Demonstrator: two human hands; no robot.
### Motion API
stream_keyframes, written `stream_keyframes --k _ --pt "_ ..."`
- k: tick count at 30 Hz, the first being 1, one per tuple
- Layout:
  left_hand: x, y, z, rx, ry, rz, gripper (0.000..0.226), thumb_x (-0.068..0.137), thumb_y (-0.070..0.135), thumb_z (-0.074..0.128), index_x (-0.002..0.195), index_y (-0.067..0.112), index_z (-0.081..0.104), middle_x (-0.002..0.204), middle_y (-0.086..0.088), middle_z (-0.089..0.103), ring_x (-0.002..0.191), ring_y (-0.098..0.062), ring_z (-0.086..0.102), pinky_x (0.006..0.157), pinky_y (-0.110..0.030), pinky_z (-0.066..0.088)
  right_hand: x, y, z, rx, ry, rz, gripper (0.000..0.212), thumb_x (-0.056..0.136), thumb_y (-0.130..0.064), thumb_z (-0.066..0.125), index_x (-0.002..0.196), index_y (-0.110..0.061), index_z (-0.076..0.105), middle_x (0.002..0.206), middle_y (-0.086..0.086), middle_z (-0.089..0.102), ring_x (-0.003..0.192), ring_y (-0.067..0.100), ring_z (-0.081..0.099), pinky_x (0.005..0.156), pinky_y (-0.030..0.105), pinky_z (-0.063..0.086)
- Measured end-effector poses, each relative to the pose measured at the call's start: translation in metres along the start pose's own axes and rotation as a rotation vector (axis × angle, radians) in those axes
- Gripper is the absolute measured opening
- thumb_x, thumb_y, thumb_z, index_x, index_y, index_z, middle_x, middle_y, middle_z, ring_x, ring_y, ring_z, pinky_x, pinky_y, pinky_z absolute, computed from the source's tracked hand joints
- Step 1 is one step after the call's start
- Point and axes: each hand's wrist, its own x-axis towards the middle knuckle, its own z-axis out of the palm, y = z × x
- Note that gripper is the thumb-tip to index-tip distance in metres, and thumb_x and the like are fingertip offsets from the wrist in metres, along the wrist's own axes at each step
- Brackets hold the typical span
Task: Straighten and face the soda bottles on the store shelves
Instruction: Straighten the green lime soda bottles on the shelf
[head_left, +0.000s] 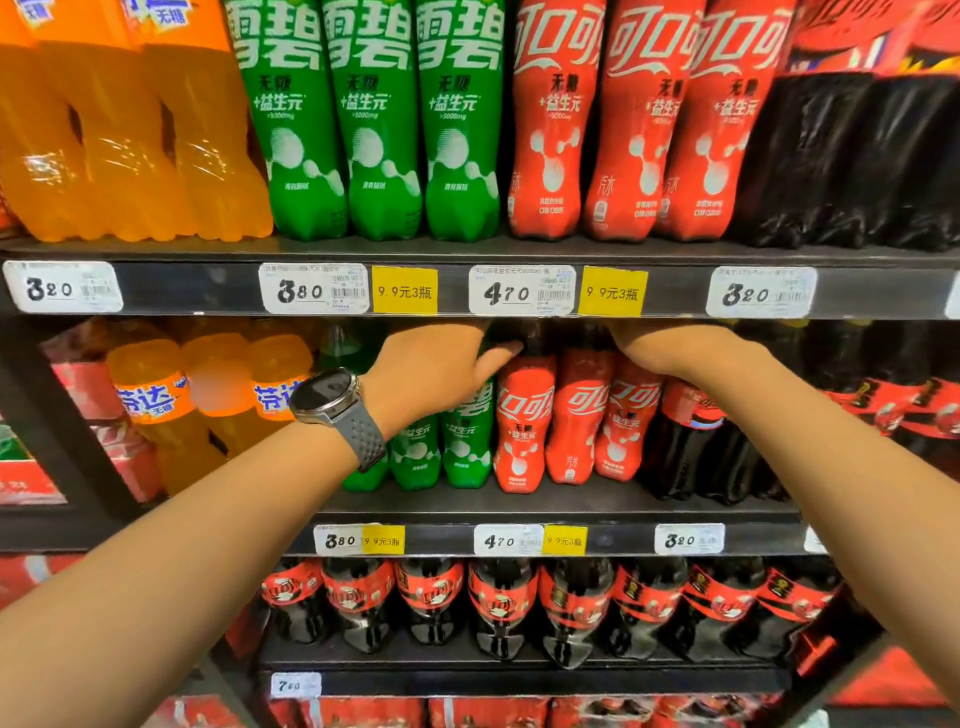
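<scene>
Red bottles (524, 431): left hand (436, 374) has its thumb on one neck; right hand (660, 348) reaches the tops, fingers hidden; neither grip shows. Tag (522, 291) reads 470.

Dark shelves (571, 508) bearing upright soda bottles (522, 426)

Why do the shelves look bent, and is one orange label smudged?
Head view: the wide-angle lens bows the shelf edge; a blurred patch covers the label of one middle-shelf orange bottle; light glints off the top-shelf orange bottles; the left hand and right hand reach into shadow beneath that edge.
</scene>
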Motion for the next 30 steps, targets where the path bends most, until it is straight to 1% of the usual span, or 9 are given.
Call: stream_keyframes --k 1,2,5,8,12,17,22,27,30 --pt "0.001 0.005 0.002 -0.025 0.008 0.032 0.059 0.092 0.067 0.031 0.134 0.027 0.044 0.103 -0.001 0.066 0.081 -0.022 0.063 0.061 -0.027 0.043 -0.001 0.002 -0.002 -0.026 0.016 -0.034 0.035 0.091 -0.048 0.034 0.117 -0.033 0.052 0.139 0.005 0.049 0.121 0.019 0.046 0.104 0.032 0.032" --pt "0.003 0.012 0.004 -0.046 0.001 0.052 0.061 0.092 0.066 0.032 0.139 0.029 0.038 0.124 -0.003 0.061 0.100 -0.027 0.062 0.071 -0.033 0.046 -0.003 0.004 -0.006 -0.018 0.041 -0.059 0.027 0.091 -0.045 0.035 0.109 -0.034 0.051 0.134 0.005 0.053 0.114 0.015 0.047 0.100 0.028 0.032" --pt "0.011 0.029 0.007 -0.106 -0.030 0.066 0.062 0.093 0.064 0.032 0.144 0.030 0.033 0.144 -0.002 0.047 0.121 -0.028 0.053 0.086 -0.037 0.047 -0.004 0.009 -0.014 0.043 0.092 -0.068 0.012 0.089 -0.039 0.036 0.095 -0.032 0.045 0.118 0.007 0.059 0.103 0.012 0.047 0.093 0.024 0.033" --pt "0.021 0.047 0.008 -0.111 0.011 0.120 0.061 0.095 0.057 0.037 0.147 0.024 0.031 0.153 -0.005 0.034 0.135 -0.028 0.038 0.101 -0.038 0.039 -0.007 0.023 -0.013 -0.174 -0.041 -0.030 0.030 0.096 -0.033 0.042 0.124 -0.024 0.050 0.142 0.007 0.045 0.127 0.023 0.041 0.107 0.035 0.031" --pt "0.032 0.063 0.013 -0.090 -0.013 0.161 0.060 0.097 0.052 0.041 0.147 0.021 0.032 0.153 -0.011 0.033 0.137 -0.031 0.034 0.107 -0.037 0.030 -0.011 0.028 -0.015 -0.210 -0.099 0.013 0.045 0.099 -0.030 0.042 0.143 -0.022 0.037 0.154 0.008 0.027 0.138 0.026 0.028 0.111 0.036 0.021" --pt "0.044 0.073 0.025 -0.133 -0.165 0.018 0.066 0.092 0.065 0.035 0.144 0.024 0.036 0.145 -0.010 0.045 0.127 -0.031 0.047 0.100 -0.038 0.038 -0.011 0.032 -0.018 -0.284 -0.177 -0.018 0.044 0.098 -0.027 0.039 0.142 -0.022 0.036 0.153 0.009 0.029 0.137 0.028 0.030 0.111 0.037 0.024" --pt "0.063 0.079 0.033 -0.475 -0.169 -0.065 0.066 0.091 0.064 0.041 0.149 0.035 0.028 0.157 0.005 0.026 0.143 -0.022 0.026 0.117 -0.035 0.018 -0.012 0.037 -0.019 -0.311 -0.252 -0.020 0.045 0.096 -0.025 0.040 0.141 -0.024 0.036 0.151 0.010 0.032 0.135 0.031 0.035 0.110 0.043 0.030" --pt "0.072 0.071 0.039 -0.543 -0.220 -0.034 0.060 0.097 0.052 0.040 0.151 0.029 0.024 0.160 0.004 0.016 0.146 -0.018 0.016 0.119 -0.032 0.009 -0.016 0.042 -0.022 -0.312 -0.257 -0.011 0.042 0.093 -0.020 0.043 0.135 -0.019 0.043 0.143 0.012 0.043 0.126 0.033 0.043 0.103 0.044 0.038" --pt "0.072 0.068 0.040 -0.554 -0.186 -0.050 0.061 0.096 0.054 0.043 0.150 0.030 0.026 0.159 0.005 0.019 0.145 -0.018 0.019 0.117 -0.031 0.009 -0.017 0.040 -0.022 -0.245 -0.173 -0.030 0.044 0.097 -0.035 0.041 0.140 -0.026 0.039 0.150 0.007 0.034 0.134 0.031 0.035 0.109 0.044 0.031"
